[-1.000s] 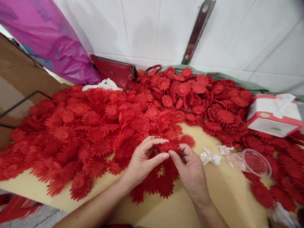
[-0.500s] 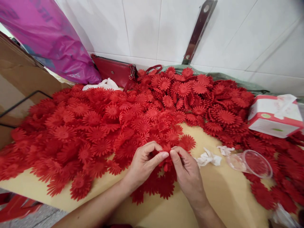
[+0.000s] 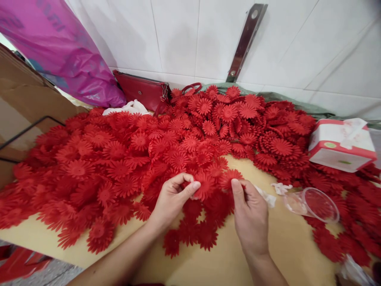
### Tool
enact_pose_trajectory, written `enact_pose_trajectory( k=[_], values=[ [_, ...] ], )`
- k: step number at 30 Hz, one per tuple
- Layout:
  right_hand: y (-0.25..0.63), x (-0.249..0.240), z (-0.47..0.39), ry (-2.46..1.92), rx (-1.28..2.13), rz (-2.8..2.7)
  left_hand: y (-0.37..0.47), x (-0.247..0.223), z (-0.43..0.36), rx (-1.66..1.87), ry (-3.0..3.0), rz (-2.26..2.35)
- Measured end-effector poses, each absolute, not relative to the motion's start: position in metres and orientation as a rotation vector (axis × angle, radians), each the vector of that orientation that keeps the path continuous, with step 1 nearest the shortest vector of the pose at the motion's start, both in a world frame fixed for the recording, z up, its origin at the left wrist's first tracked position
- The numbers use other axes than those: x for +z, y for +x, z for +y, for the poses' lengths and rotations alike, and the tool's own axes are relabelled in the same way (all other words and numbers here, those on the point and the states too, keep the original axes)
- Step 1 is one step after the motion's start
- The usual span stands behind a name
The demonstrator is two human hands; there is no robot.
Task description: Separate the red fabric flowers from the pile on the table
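Note:
My left hand point(image 3: 175, 194) is closed, thumb against forefinger, on the edge of a red artificial flower point(image 3: 204, 187) with narrow petals. To its right, my right hand point(image 3: 250, 206) is pinched shut, apart from the left. A red flower point(image 3: 229, 178) shows just behind its fingertips; whether the fingers grip it or anything else, I cannot tell. Beneath and beyond both hands lies a big pile of like red flowers point(image 3: 119, 169). A few darker ones point(image 3: 189, 230) lie on the tabletop point(image 3: 285, 242) below the hands.
At right stand a tissue box point(image 3: 342, 147) and a tipped clear plastic cup point(image 3: 321, 204), with crumpled tissue point(image 3: 281, 188) beside it. A red purse point(image 3: 141, 89) and purple bag point(image 3: 77, 59) are at the back left. Cardboard point(image 3: 24, 103) stands at the left edge; white tiles rise behind.
My hands have come apart: the right has moved right, the left slightly left with the flower, whose petals now face the camera. The view has shifted slightly.

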State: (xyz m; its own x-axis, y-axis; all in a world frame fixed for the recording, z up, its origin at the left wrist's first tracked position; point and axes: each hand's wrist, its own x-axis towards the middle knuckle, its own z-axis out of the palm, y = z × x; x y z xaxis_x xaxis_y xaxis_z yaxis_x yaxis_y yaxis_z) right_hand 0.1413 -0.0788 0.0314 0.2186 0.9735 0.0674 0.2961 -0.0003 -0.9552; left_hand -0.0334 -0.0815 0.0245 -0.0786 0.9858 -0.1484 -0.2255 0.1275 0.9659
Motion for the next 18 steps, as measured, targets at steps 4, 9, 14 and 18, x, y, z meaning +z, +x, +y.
enact_pose_trajectory(
  k=[4, 9, 14, 18],
  values=[
    [0.142, 0.022, -0.073, -1.322, 1.116, -1.048, -0.036, 0.02, -0.079, 1.331, 0.796, 1.175],
    [0.138, 0.019, -0.076, -1.317, 1.199, -1.076, -0.035, 0.019, -0.079, 1.33, 0.76, 1.182],
    [0.136, 0.026, -0.081, -1.385, 1.107, -1.295, -0.035, 0.017, -0.08, 1.327, 0.771, 1.177],
    [0.136, 0.027, -0.081, -1.392, 1.104, -1.347, -0.036, 0.016, -0.08, 1.329, 0.798, 1.16]
  ],
)
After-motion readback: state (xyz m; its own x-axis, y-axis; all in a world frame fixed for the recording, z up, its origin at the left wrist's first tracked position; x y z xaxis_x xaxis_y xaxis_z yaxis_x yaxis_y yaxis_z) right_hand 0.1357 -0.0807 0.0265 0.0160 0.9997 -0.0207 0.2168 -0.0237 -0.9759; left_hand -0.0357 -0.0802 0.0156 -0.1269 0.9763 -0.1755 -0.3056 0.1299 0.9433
